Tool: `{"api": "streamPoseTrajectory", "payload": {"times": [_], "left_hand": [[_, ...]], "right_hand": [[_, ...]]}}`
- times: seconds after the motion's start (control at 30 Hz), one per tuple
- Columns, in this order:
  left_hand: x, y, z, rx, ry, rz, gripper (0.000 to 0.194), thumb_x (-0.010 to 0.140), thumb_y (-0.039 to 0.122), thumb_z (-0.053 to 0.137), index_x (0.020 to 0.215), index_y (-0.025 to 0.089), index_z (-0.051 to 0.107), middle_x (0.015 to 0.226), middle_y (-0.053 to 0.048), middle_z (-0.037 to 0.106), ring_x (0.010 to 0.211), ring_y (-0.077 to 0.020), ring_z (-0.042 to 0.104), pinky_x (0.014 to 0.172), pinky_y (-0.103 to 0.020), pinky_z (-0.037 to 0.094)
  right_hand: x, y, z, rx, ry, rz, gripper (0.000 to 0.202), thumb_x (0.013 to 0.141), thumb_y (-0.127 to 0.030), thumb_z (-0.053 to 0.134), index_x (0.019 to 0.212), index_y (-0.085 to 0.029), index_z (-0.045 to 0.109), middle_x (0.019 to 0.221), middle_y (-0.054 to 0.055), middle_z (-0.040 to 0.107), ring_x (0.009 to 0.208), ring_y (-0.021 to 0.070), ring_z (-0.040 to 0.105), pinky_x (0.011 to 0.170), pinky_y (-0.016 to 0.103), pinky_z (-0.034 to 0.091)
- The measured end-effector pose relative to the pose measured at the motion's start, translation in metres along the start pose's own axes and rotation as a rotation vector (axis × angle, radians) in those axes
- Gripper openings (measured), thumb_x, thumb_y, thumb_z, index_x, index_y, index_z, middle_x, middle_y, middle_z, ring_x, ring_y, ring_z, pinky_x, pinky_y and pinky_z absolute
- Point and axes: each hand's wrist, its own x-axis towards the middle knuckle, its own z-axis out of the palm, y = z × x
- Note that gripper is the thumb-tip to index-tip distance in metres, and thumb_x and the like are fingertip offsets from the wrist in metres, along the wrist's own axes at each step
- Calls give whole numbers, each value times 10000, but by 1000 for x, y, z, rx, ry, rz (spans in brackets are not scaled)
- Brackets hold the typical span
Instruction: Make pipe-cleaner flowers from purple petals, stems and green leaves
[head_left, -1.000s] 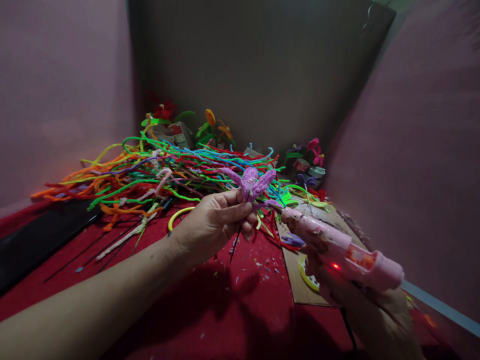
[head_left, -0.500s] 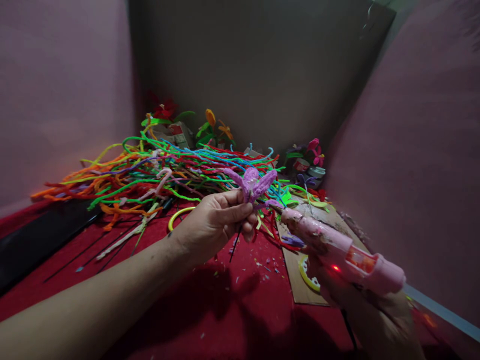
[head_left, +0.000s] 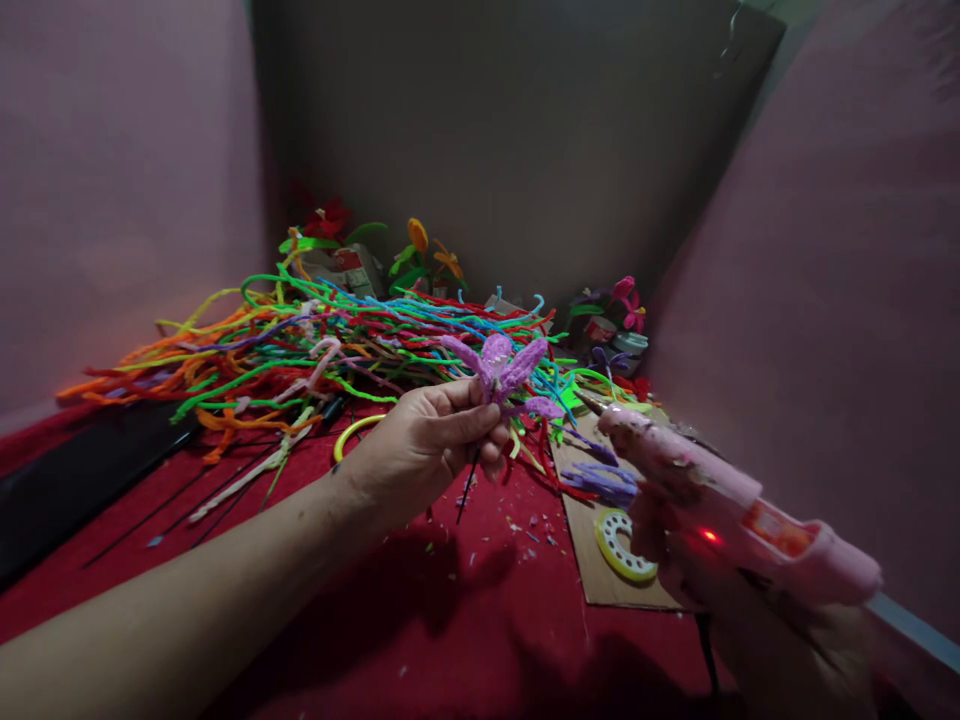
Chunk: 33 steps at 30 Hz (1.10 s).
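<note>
L hand [head_left: 442,430] pinching mauve flower [head_left: 517,372] at its base, thumb over fingers, narrow grip; thin dark stem [head_left: 466,495] pokes out below; flower is held up above red cloth [head_left: 465,630], in front of pile [head_left: 360,335] of fuzzy wires

R hand [head_left: 787,625], mostly in shadow, wrapped round pink glue gun [head_left: 697,475], red light showing; finger on trigger or not, can't tell

Nozzle [head_left: 589,402] just right of flower, aimed its way, looks apart from lowest petal [head_left: 541,407], which sticks out twd it

Gluing step by the look of it; to do it well imo: pinch low so fingertips are clear of hot tip, turn join to face nozzle, sm. dab only, press a few secs til set; watch for glue strings, shiny bit btwn petals may be one, not sure

Board [head_left: 592,575] lower right of flower, w/ yellow tape [head_left: 626,570] + purple loops [head_left: 600,482] on it; yellow ring [head_left: 346,437] left of flower; pink bloom [head_left: 630,300] behind & right of flower, orange bloom [head_left: 418,235] behind & left
</note>
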Motion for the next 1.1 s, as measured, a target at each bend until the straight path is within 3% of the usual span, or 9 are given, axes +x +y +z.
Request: {"api": "streamPoseTrajectory", "payload": {"times": [0.13,0.27,0.47,0.63,0.83,0.9,0.97,1.03,1.1], "left_hand": [[1,1,-1,-18,4,3,55,718,113,642,685,110,599,584,-11,601,478,-75,534,487,-193,447],[2,0,0,-28,35,-2,77,675,140,699,690,115,628,595,-12,603,505,-65,535,477,-155,442],[3,0,1,20,110,-29,137,593,181,765,651,129,653,572,-13,594,496,-72,522,453,-156,453],[4,-3,0,14,118,-61,141,581,156,768,600,141,629,557,-2,590,509,-74,540,467,-148,463],[2,-3,1,-13,80,-41,102,639,138,728,639,139,626,586,-10,597,499,-66,529,467,-155,455],[1,-2,2,-29,50,-35,89,656,134,713,675,134,626,588,-10,587,493,-67,519,467,-168,451],[-1,-2,3,-42,39,-31,75,682,134,691,708,131,620,588,-6,573,487,-64,505,472,-179,444],[-3,-1,5,-60,46,-30,72,704,147,676,723,129,609,590,-2,558,484,-58,490,475,-183,434],[-6,-1,8,-83,49,-34,110,693,169,692,713,127,592,594,1,551,483,-57,480,473,-185,426]], "right_hand": [[-8,14,-16,-30,75,73,449,825,-377,449,1259,-279,506,1122,93,626,969,290,615,709,356,533],[-23,49,-50,-352,189,127,370,744,-341,607,1091,-216,597,1077,94,620,901,252,605,729,326,486],[-49,92,-96,-725,-28,172,243,774,-260,478,960,-162,601,881,76,605,754,185,585,664,275,455],[-43,108,-101,-835,-104,230,264,768,-275,464,949,-149,609,819,66,584,662,168,554,628,279,439],[-23,117,-107,-966,-246,266,359,719,-166,448,1037,-147,616,881,98,585,774,206,567,695,310,436],[-19,107,-104,-1022,-246,235,339,677,-149,477,969,-148,648,952,128,591,825,241,557,730,354,432],[-18,85,-89,-973,-140,217,268,698,-203,499,897,-167,676,935,131,608,812,264,558,717,393,431],[-17,57,-60,-639,7,199,236,755,-292,504,857,-194,692,922,113,630,800,246,581,684,368,450],[-12,27,-22,-141,-46,265,233,783,-338,525,867,-224,710,864,78,659,775,212,598,668,329,467]]}}
